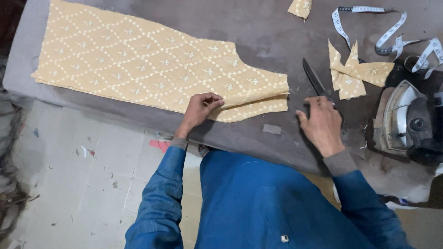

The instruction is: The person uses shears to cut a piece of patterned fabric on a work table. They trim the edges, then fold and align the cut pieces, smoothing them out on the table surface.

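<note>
Head view looks down on a grey table (258, 32) with a long piece of yellow patterned cloth (147, 64) lying flat across it, folded double so that two layers show at its right end. The left hand (199, 109) rests on the near edge of the cloth, its fingers curled in and pinching the top layer close to the fold. The right hand (323, 124) lies palm down on the bare table just right of the cloth, fingers together, covering the handles of a pair of scissors (314, 78); whether the fingers grip them I cannot tell. The dark blades stick out beyond the fingertips, pointing away from the person. Just past the scissors lie a few cut scraps (357, 71) of the same cloth, and a white measuring tape (385, 37) loops behind them. An iron (401, 117) sits at the right edge of the table. A small scrap (300, 8) lies at the far edge.
</note>
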